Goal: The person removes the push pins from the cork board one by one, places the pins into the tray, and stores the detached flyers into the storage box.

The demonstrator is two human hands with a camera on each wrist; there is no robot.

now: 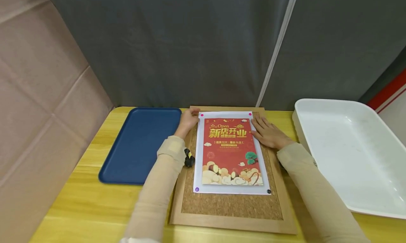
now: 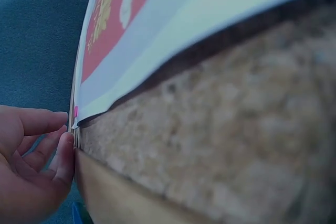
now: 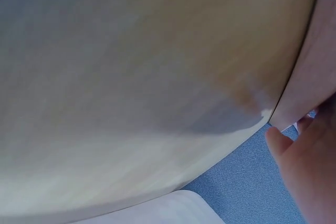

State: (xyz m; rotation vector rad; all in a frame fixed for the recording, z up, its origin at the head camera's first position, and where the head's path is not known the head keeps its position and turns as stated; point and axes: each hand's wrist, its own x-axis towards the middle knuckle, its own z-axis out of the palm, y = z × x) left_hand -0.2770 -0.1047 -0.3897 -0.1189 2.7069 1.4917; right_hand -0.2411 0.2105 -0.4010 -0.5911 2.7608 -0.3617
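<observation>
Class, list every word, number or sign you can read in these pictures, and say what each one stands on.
"Open": gold letters at the top of the red poster pinned on the cork board.
"新店开业": large gold characters below it, on the same poster.
The smaller lines under that headline are too small to read.
The blue tray and white tray show no text.

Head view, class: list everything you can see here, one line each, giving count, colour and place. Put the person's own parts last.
Table: one, yellow wood, under everything.
Cork board: one, brown with a wooden frame, centre.
Poster: one, red on white paper, on the cork board.
Pins: four; two pink at the top corners, one purple and one black at the bottom corners.
Tray: one, dark blue, left of the board.
Bin: one, white, right.
Left hand: at the poster's top left corner.
Right hand: flat at the poster's right edge.
</observation>
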